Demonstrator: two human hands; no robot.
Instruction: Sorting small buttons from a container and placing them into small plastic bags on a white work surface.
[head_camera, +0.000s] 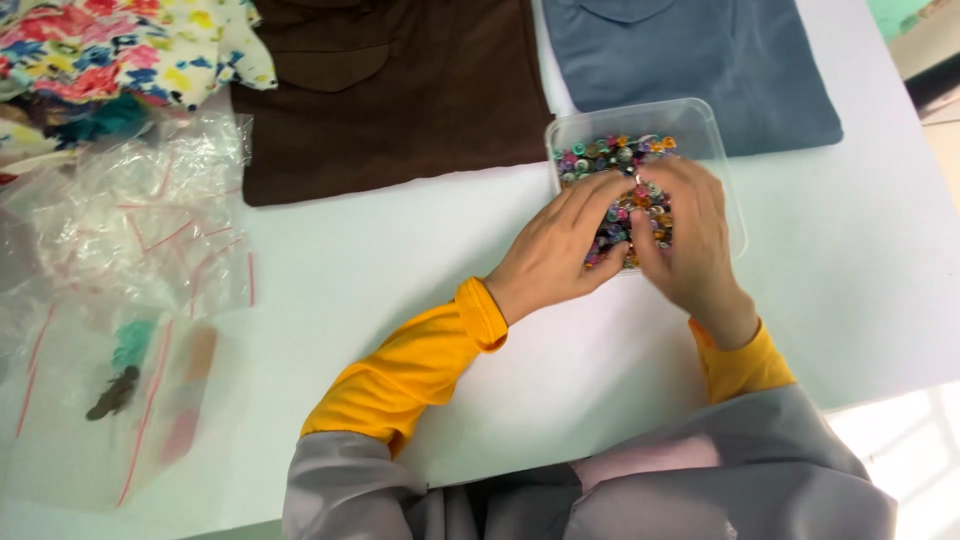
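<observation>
Clear plastic tray (700, 125) of mixed coloured beads (610, 152), long axis toward tabletop's (400, 270) far edge; left hand (560, 245), right hand (690, 235) inside, fingers bunched; pinch contents unclear.

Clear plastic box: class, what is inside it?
The clear plastic box holds many small multicoloured buttons. The left hand and right hand cover the rest.
</observation>
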